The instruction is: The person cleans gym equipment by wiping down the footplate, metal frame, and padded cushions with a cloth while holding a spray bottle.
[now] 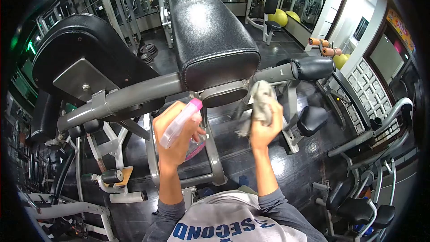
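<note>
My left hand [174, 136] is closed round a spray bottle [179, 125] with a clear and pink head; part of its body shows below my fingers. In my right hand [266, 130] is a bunched grey cloth [262, 101], its upper end at the grey metal bar just right of the padded black seat [210, 31]. Whether the cloth touches the bar I cannot tell. The grey bar [139, 94] runs under the seat's near end, above and in front of both hands. A black roller pad [313, 67] sits on its right end.
A large black backrest pad [85, 54] stands at the left. Weight plates [148, 53] lie on the floor behind. Gym machines line both sides, with a small black seat [312, 120] at right. Yellow exercise balls [278, 18] are at the back.
</note>
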`<state>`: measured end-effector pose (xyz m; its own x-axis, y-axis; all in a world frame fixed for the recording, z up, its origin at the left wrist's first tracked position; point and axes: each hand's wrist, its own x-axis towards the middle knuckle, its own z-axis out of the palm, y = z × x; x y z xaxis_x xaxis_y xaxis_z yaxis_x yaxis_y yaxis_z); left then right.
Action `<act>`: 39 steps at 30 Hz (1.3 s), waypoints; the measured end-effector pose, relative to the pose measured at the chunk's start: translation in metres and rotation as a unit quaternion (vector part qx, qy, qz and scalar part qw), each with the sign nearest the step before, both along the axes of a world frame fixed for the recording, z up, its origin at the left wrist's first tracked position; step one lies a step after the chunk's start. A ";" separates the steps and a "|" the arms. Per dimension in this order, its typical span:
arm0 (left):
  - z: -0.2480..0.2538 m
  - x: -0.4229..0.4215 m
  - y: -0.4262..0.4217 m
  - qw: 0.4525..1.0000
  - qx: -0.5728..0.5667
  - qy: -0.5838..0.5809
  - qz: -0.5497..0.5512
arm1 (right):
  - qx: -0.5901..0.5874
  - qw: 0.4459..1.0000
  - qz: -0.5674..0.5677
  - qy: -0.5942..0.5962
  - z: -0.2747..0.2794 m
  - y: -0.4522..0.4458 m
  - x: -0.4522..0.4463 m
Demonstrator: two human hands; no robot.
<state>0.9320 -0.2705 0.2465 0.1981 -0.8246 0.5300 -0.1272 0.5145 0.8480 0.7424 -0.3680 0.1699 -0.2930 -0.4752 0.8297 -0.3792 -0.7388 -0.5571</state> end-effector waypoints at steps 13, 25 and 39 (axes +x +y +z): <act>0.017 -0.019 -0.010 0.996 -0.009 0.021 0.084 | -0.075 0.997 0.026 0.000 0.055 0.002 0.008; 0.000 0.010 0.018 0.991 0.003 0.108 0.073 | -0.133 0.980 0.071 0.133 0.089 -0.010 0.028; -0.007 0.009 0.025 0.992 0.029 0.111 0.061 | -0.121 0.966 0.096 0.209 0.096 -0.002 0.023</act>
<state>0.9413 -0.2452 0.2397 0.4040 -0.8153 0.4149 0.0081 0.4567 0.8896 0.7651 -0.3697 0.2663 0.1658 -0.2658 0.9497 -0.3764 -0.9072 -0.1881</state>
